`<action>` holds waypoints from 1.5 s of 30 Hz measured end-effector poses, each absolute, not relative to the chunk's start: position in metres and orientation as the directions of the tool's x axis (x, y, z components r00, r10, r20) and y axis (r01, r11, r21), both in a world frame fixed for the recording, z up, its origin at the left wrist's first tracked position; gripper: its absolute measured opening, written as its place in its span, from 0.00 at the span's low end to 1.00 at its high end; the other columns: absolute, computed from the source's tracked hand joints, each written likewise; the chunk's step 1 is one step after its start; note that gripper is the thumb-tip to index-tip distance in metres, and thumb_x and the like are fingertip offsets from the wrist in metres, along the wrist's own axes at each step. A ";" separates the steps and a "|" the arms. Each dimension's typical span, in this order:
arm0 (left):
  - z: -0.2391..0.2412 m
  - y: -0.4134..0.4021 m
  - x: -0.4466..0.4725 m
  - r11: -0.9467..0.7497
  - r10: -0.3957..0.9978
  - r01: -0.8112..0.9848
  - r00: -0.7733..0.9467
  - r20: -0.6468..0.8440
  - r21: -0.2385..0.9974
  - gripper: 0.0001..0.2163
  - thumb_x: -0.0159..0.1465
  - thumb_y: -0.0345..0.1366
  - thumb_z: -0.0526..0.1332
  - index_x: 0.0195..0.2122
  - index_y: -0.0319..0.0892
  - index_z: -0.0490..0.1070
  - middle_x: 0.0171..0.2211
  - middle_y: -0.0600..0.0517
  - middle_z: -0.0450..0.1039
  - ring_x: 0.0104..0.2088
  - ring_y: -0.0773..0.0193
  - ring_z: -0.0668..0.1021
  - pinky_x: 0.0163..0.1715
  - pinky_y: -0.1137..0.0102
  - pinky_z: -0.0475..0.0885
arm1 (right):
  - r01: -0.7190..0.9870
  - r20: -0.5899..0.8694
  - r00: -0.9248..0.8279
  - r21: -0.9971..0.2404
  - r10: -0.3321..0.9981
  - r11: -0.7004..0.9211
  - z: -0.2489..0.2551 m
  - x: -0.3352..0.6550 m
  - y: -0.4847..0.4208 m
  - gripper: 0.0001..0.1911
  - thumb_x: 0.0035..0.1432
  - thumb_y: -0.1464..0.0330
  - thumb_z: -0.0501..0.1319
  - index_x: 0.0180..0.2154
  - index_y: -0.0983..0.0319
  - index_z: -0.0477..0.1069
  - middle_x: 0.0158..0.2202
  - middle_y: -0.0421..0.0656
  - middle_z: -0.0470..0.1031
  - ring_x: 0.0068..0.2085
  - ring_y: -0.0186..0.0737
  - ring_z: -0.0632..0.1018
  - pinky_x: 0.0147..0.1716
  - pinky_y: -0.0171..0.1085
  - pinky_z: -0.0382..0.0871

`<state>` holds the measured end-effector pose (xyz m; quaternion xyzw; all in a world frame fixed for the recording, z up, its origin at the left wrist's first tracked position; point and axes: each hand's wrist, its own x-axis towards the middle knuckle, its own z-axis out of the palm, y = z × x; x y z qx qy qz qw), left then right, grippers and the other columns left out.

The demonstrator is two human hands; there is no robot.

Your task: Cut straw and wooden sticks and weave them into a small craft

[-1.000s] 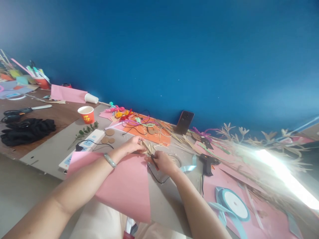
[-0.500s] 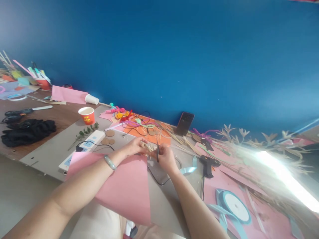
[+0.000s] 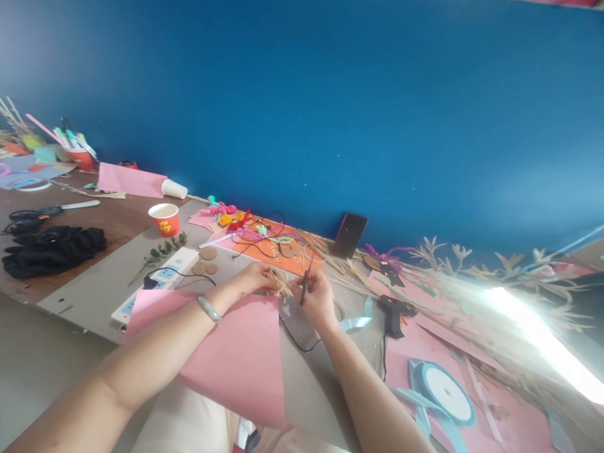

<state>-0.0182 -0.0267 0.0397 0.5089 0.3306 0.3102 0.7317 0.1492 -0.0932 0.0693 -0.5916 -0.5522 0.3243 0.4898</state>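
Near the middle of the table, my left hand [image 3: 257,280] is closed around a small bundle of straw-coloured strips [image 3: 284,286], whose ends fan out to the right. My right hand [image 3: 318,299] holds a pair of dark-handled scissors [image 3: 306,284] with the blades pointing up and away. The fingertips of that hand reach the right side of the bundle; whether they pinch it is too small to tell. Beneath my left forearm lies a large pink sheet of paper [image 3: 236,358], hanging over the table's front edge onto my lap.
A white power strip [image 3: 174,267], round wooden discs [image 3: 207,253] and a red paper cup [image 3: 165,219] are at left. A phone [image 3: 350,234] leans on the blue wall. To the right are a black glue gun [image 3: 394,314], a ribbon spool [image 3: 446,391] and dried stems [image 3: 509,261].
The scissors have turned, their blades now leaning to the right of the bundle. The straw-coloured strips have shifted slightly and show more spread. My left hand stays about where it was.
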 end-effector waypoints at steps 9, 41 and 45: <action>0.053 -0.034 -0.017 0.221 0.807 -0.102 0.578 -0.123 0.970 0.13 0.50 0.41 0.68 0.25 0.36 0.70 0.21 0.54 0.69 0.19 0.73 0.70 0.19 0.77 0.62 | 0.383 0.174 0.222 -0.920 0.959 0.079 0.073 0.147 -0.094 0.12 0.45 0.65 0.61 0.28 0.59 0.58 0.27 0.41 0.74 0.27 0.36 0.73 0.29 0.34 0.64; 0.060 -0.030 -0.023 -0.013 0.972 -0.044 0.234 0.023 0.999 0.06 0.51 0.35 0.62 0.23 0.39 0.67 0.20 0.55 0.69 0.17 0.73 0.67 0.15 0.77 0.58 | 0.856 -0.080 0.014 -0.515 0.997 -0.054 0.076 0.161 -0.092 0.20 0.42 0.54 0.64 0.23 0.59 0.57 0.20 0.34 0.65 0.21 0.31 0.62 0.20 0.32 0.51; 0.059 -0.029 -0.023 -0.002 0.967 -0.044 0.254 0.013 0.999 0.06 0.51 0.35 0.62 0.23 0.39 0.68 0.18 0.56 0.67 0.17 0.73 0.67 0.16 0.77 0.58 | 0.844 -0.082 0.006 -0.535 0.997 -0.049 0.075 0.161 -0.091 0.19 0.42 0.55 0.64 0.23 0.59 0.57 0.19 0.34 0.64 0.21 0.31 0.62 0.20 0.31 0.51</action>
